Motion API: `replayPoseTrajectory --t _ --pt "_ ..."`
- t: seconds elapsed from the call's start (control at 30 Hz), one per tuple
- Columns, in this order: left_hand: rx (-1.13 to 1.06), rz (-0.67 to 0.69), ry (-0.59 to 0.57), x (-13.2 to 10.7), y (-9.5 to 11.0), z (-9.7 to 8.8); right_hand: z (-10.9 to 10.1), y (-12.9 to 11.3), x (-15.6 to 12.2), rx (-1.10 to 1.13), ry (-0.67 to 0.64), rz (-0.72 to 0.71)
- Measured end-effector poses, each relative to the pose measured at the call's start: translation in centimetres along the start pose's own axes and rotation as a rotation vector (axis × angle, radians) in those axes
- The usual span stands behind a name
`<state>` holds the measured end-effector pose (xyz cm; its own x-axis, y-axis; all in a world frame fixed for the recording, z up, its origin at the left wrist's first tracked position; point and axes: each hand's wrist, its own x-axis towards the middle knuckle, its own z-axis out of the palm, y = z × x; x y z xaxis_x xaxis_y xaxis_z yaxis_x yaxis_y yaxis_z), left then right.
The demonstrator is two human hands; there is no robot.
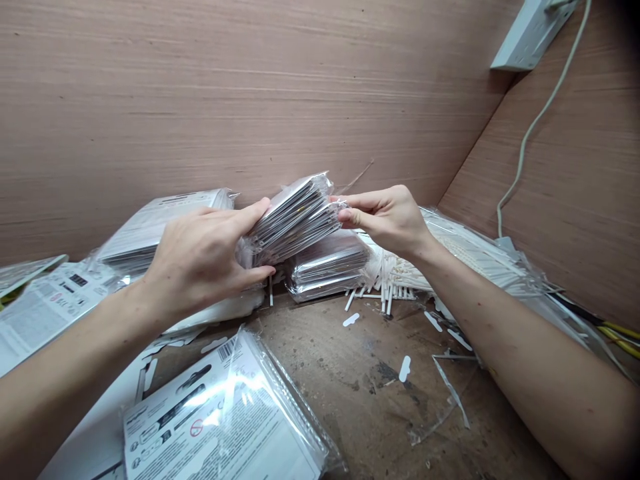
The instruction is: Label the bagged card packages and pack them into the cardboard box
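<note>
My left hand (210,257) grips the left end of a thick stack of cards in clear plastic wrap (300,217), thumb below and fingers on top. The stack is tilted and held above the table, its layered edges facing me. At its right end my right hand (387,217) pinches the wrap or card edge between thumb and forefinger. Just beneath lies another wrapped stack of cards (330,267). Close to me rests a large wrapped pack of printed cards (225,407) with a barcode and small print.
White sticks (393,277) lie in a loose heap behind my right wrist, near plastic-wrapped material (480,253). White cut-outs (405,369) and plastic scraps (450,393) litter the brown table (360,360). More packs (160,220) lean at the left. A cable (530,127) hangs from a power strip (533,37).
</note>
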<state>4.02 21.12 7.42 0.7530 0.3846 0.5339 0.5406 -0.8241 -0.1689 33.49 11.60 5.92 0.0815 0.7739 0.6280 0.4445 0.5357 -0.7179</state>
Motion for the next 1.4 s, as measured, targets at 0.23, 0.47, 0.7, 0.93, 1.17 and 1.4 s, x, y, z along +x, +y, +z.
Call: replayPoseTrajectory --t 0.23,0.47,0.7,0.93,1.17,1.4 --pt "0.009 -0.029 -0.008 0.1 0.1 0.2 0.0 0.0 0.0 0.058 0.073 0.042" --pt "0.039 -0.002 0.012 0.0 -0.2 0.8 0.2 0.0 0.0 0.065 0.128 0.077" --pt "0.069 0.005 0.017 0.0 0.1 0.5 0.1 -0.1 0.0 0.068 0.130 0.078" --pt "0.042 -0.023 -0.011 0.1 0.2 0.2 -0.1 -0.2 0.1 0.054 0.113 0.080" --pt "0.054 0.038 0.007 -0.1 0.3 0.5 -0.3 -1.7 -0.2 0.054 0.121 0.119" --pt "0.043 0.032 0.028 -0.5 -0.1 0.9 -0.1 -1.8 -0.3 0.093 0.128 0.164"
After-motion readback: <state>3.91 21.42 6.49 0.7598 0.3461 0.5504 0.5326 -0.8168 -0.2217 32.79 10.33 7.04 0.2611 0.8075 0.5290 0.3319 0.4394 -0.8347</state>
